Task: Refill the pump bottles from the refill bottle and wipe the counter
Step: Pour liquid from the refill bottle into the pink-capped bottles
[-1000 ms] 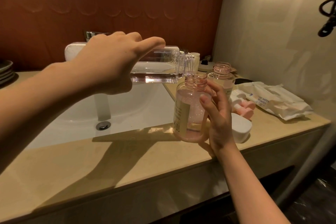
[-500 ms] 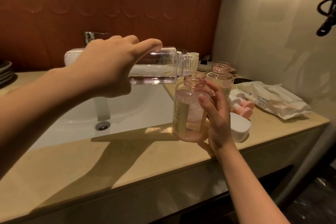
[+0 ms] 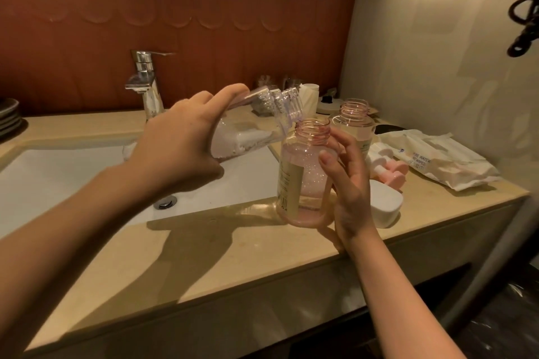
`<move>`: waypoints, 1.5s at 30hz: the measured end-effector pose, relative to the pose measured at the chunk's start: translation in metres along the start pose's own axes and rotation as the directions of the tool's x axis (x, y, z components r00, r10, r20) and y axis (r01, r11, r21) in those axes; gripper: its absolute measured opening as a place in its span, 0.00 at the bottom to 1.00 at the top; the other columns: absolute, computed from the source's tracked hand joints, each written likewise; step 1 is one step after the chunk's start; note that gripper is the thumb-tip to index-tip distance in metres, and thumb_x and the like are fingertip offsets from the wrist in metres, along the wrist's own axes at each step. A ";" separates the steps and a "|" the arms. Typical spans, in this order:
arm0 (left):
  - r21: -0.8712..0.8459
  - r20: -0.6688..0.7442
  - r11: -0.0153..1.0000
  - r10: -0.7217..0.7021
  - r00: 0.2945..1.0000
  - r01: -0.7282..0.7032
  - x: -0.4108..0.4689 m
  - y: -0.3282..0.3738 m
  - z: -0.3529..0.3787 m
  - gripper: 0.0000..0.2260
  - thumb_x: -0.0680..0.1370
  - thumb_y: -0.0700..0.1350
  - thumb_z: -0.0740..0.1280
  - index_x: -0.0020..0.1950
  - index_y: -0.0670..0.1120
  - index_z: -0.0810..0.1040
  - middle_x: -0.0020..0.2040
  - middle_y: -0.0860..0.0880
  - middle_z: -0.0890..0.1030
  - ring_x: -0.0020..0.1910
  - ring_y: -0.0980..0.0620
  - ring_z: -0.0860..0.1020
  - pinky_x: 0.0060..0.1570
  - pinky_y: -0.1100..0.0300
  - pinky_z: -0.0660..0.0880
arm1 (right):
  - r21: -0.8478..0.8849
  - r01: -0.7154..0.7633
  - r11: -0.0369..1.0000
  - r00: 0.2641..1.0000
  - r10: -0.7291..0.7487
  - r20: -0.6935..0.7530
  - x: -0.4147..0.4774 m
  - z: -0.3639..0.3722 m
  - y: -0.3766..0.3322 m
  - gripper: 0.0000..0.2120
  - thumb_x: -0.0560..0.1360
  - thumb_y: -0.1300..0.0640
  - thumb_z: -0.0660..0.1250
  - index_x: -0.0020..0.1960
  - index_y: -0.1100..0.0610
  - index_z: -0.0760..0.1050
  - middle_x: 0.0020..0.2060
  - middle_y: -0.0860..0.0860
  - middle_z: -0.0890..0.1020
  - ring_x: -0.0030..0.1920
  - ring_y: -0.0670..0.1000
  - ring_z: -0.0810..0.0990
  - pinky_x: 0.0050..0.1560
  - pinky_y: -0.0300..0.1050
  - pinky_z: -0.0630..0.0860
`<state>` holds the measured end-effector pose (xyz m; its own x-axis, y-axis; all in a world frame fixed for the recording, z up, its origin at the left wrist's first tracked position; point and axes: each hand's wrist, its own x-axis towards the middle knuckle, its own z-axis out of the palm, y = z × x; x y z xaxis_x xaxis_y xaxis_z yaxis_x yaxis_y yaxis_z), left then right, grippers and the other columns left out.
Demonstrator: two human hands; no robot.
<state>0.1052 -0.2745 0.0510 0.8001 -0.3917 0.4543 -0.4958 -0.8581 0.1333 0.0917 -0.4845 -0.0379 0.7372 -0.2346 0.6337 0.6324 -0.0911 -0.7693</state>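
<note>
I'm gripping the clear refill bottle [image 3: 250, 128] in my left hand [image 3: 178, 146], tilting it, neck slanting down-right over the pink pump bottle [image 3: 303, 175]; frothy liquid is pooling inside. My right hand [image 3: 350, 183] is clasping that low-filled bottle on the counter [image 3: 233, 256]. A second open bottle [image 3: 354, 122] is standing behind.

Front desk [image 3: 204, 265] strip before the sink [image 3: 73, 172] is left bare. Right of the sink, passage is blocked by two open bottles [image 3: 303, 178], pump heads [image 3: 390, 169], a white dish [image 3: 385, 204] and a wipes pack [image 3: 443, 160].
</note>
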 end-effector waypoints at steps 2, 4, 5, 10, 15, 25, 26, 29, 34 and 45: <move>-0.069 -0.012 0.997 -0.033 0.999 0.032 -0.005 0.002 0.006 0.48 0.63 0.37 0.75 0.74 0.61 0.52 0.58 0.49 0.73 0.52 0.49 0.71 0.44 0.50 0.75 | -0.006 0.000 1.000 1.000 0.000 -0.002 0.000 0.000 0.001 0.22 0.68 0.43 0.65 0.60 0.47 0.71 0.59 0.52 0.78 0.60 0.52 0.77 0.60 0.50 0.74; -0.117 -0.043 0.993 -0.040 0.998 0.034 -0.010 0.004 0.013 0.48 0.63 0.37 0.75 0.73 0.61 0.53 0.58 0.49 0.73 0.50 0.50 0.70 0.40 0.51 0.75 | -0.021 0.002 1.000 1.000 -0.003 -0.008 0.000 0.000 0.001 0.22 0.68 0.43 0.65 0.60 0.46 0.71 0.60 0.53 0.78 0.61 0.52 0.76 0.60 0.49 0.74; -0.145 -0.056 0.989 -0.045 0.997 0.036 -0.012 0.004 0.015 0.48 0.63 0.37 0.75 0.73 0.60 0.54 0.59 0.49 0.73 0.50 0.51 0.70 0.39 0.52 0.74 | -0.028 0.005 1.000 1.000 -0.005 -0.013 0.000 0.001 0.000 0.21 0.68 0.43 0.64 0.60 0.45 0.70 0.59 0.52 0.78 0.61 0.51 0.76 0.59 0.47 0.74; -0.243 -0.092 0.969 -0.075 0.993 0.050 -0.021 0.005 0.024 0.47 0.62 0.37 0.75 0.72 0.61 0.56 0.65 0.51 0.71 0.57 0.48 0.71 0.44 0.51 0.75 | -0.109 0.054 0.993 0.997 -0.061 -0.056 -0.003 0.005 0.001 0.19 0.71 0.43 0.63 0.60 0.45 0.70 0.58 0.51 0.79 0.60 0.51 0.76 0.59 0.46 0.73; -0.330 -0.121 0.943 -0.077 0.990 0.033 -0.027 0.007 0.026 0.47 0.61 0.37 0.75 0.73 0.60 0.56 0.66 0.52 0.71 0.59 0.48 0.71 0.44 0.49 0.75 | -0.238 0.080 0.968 0.990 -0.105 -0.094 -0.005 0.007 0.003 0.18 0.72 0.41 0.60 0.60 0.42 0.68 0.56 0.42 0.78 0.59 0.44 0.76 0.56 0.39 0.73; -0.374 -0.156 0.927 -0.059 0.986 -0.004 -0.035 -0.003 0.025 0.48 0.60 0.35 0.76 0.73 0.60 0.59 0.64 0.52 0.73 0.52 0.53 0.69 0.36 0.58 0.67 | -0.259 -0.008 0.966 0.984 -0.038 -0.172 -0.005 0.009 -0.004 0.27 0.73 0.37 0.53 0.68 0.47 0.68 0.64 0.45 0.75 0.64 0.41 0.72 0.60 0.34 0.69; -0.374 -0.160 0.927 -0.050 0.986 -0.014 -0.035 -0.004 0.025 0.48 0.59 0.35 0.76 0.73 0.60 0.59 0.63 0.52 0.73 0.51 0.54 0.68 0.34 0.60 0.66 | -0.268 -0.029 0.963 0.977 -0.029 -0.210 -0.003 0.008 -0.008 0.28 0.73 0.36 0.52 0.67 0.48 0.69 0.63 0.45 0.76 0.63 0.42 0.73 0.61 0.37 0.70; -0.346 -0.152 0.938 -0.038 0.988 -0.017 -0.035 -0.005 0.026 0.48 0.59 0.35 0.76 0.73 0.61 0.59 0.62 0.51 0.74 0.52 0.50 0.70 0.32 0.61 0.65 | -0.268 -0.044 0.962 0.937 -0.054 -0.346 0.010 0.002 -0.024 0.24 0.75 0.39 0.53 0.60 0.52 0.74 0.55 0.48 0.80 0.57 0.46 0.77 0.56 0.44 0.74; -0.323 -0.129 0.946 -0.034 0.991 -0.009 -0.034 -0.008 0.029 0.48 0.60 0.36 0.76 0.73 0.61 0.58 0.59 0.48 0.75 0.50 0.47 0.72 0.34 0.55 0.71 | -0.474 -0.181 0.862 0.868 -0.087 -0.490 0.043 -0.019 -0.037 0.17 0.75 0.46 0.63 0.61 0.52 0.72 0.58 0.48 0.77 0.59 0.49 0.73 0.52 0.39 0.69; -0.288 -0.148 0.958 -0.028 0.989 -0.016 -0.042 -0.010 0.022 0.47 0.60 0.36 0.75 0.72 0.61 0.59 0.61 0.50 0.75 0.53 0.45 0.74 0.33 0.58 0.67 | -0.713 -0.350 0.607 0.928 0.328 -0.175 0.071 -0.040 -0.014 0.43 0.66 0.51 0.77 0.73 0.55 0.57 0.68 0.53 0.71 0.66 0.55 0.70 0.61 0.49 0.69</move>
<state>0.0844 -0.2569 0.0113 0.7552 -0.3141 0.5754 -0.5845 -0.7200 0.3741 0.1257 -0.5389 0.0144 0.8500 -0.4174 0.3213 -0.0436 -0.6637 -0.7467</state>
